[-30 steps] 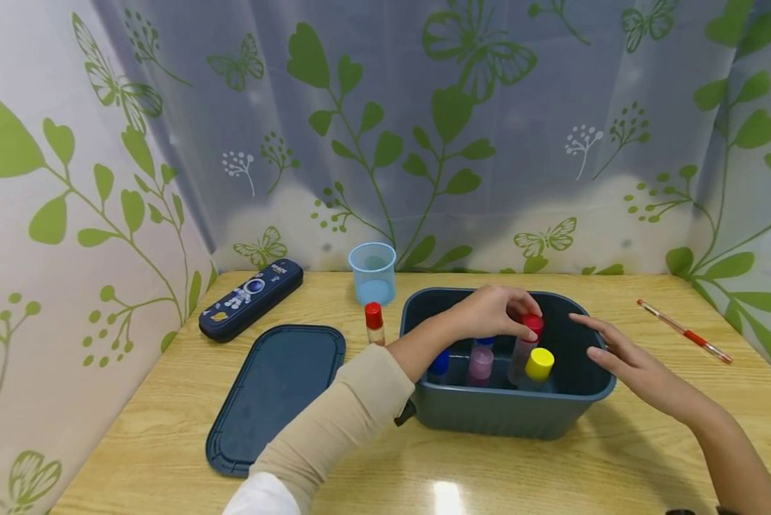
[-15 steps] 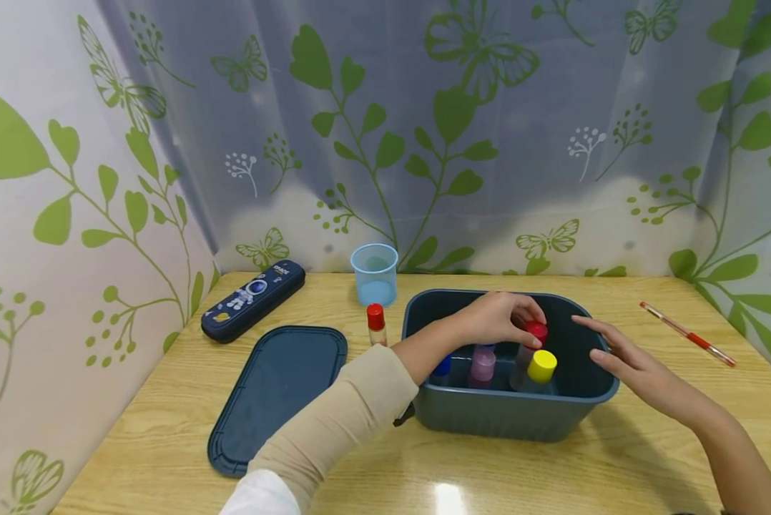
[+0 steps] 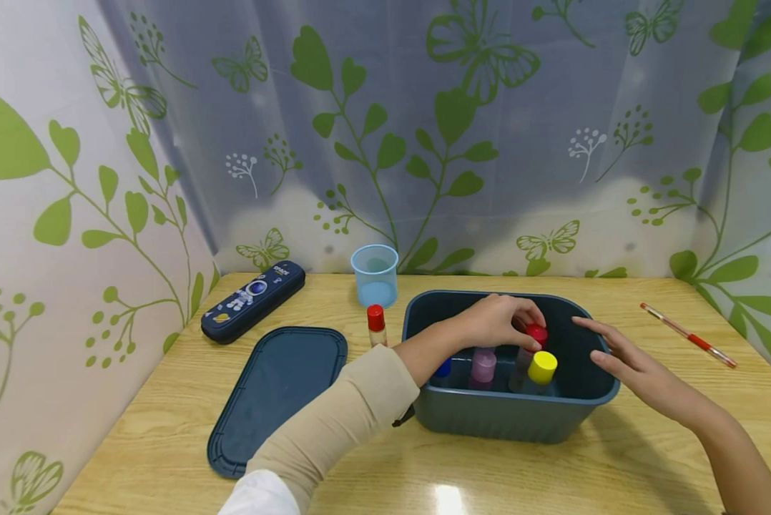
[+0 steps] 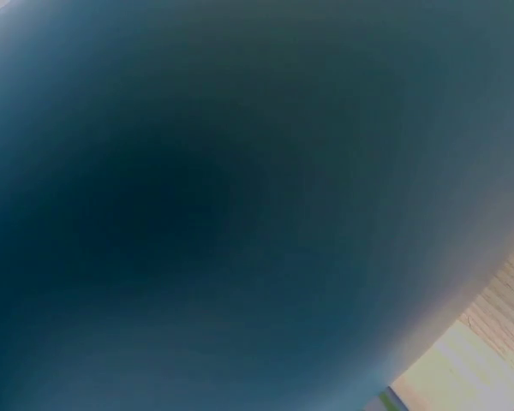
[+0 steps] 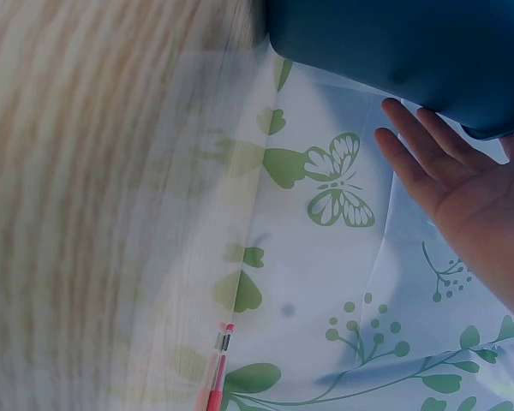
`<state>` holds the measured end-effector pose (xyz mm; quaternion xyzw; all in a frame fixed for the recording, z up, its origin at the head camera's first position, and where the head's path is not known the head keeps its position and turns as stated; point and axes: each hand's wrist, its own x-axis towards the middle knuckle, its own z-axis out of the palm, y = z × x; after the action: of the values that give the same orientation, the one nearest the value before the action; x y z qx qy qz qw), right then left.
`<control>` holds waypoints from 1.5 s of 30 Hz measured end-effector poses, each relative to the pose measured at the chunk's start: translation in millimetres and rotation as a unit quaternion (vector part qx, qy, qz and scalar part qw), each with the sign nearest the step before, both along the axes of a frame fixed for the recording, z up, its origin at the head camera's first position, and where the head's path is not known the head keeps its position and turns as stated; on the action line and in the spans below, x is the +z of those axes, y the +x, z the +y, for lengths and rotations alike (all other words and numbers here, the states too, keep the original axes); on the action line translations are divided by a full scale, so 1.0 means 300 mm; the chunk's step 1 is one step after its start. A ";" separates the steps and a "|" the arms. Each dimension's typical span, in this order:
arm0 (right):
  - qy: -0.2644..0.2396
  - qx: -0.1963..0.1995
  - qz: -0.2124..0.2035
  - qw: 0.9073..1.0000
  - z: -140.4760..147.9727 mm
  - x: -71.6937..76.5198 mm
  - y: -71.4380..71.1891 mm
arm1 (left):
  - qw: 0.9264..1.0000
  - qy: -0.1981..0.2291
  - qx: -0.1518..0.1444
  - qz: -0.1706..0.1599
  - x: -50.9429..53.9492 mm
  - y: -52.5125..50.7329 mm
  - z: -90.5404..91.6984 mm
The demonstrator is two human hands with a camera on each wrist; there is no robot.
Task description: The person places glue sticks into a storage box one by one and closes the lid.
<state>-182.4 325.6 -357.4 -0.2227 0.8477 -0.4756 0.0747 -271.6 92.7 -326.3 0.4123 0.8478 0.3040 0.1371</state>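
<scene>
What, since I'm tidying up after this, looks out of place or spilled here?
Nothing looks spilled. One red-capped bottle stands outside the bin, though the other capped bottles are inside it; that could be deliberate.

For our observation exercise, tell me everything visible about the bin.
The bin is dark blue-grey, looks plastic, oblong with rounded corners and a rim around its open top. It stands upright on the table, holding capped bottles. The left hand reaches in, pinching a red cap; the right hand is by its right end, contact uncertain.
</scene>
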 end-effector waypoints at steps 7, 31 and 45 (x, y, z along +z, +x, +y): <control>0.002 0.000 0.004 1.000 0.001 0.000 -0.001 | 1.000 -0.003 -0.004 -0.007 0.008 -0.001 -0.007; -0.002 0.000 0.003 1.000 0.003 -0.004 -0.004 | 0.985 0.172 0.002 -0.032 0.113 0.018 -0.115; -0.008 0.004 0.002 1.000 0.004 -0.004 -0.001 | 0.929 0.350 0.115 -0.020 0.081 0.089 -0.488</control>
<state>-182.6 326.8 -358.7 -0.2276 0.8435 -0.4811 0.0727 -244.9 -53.7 -301.9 0.3278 0.7260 0.6035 -0.0354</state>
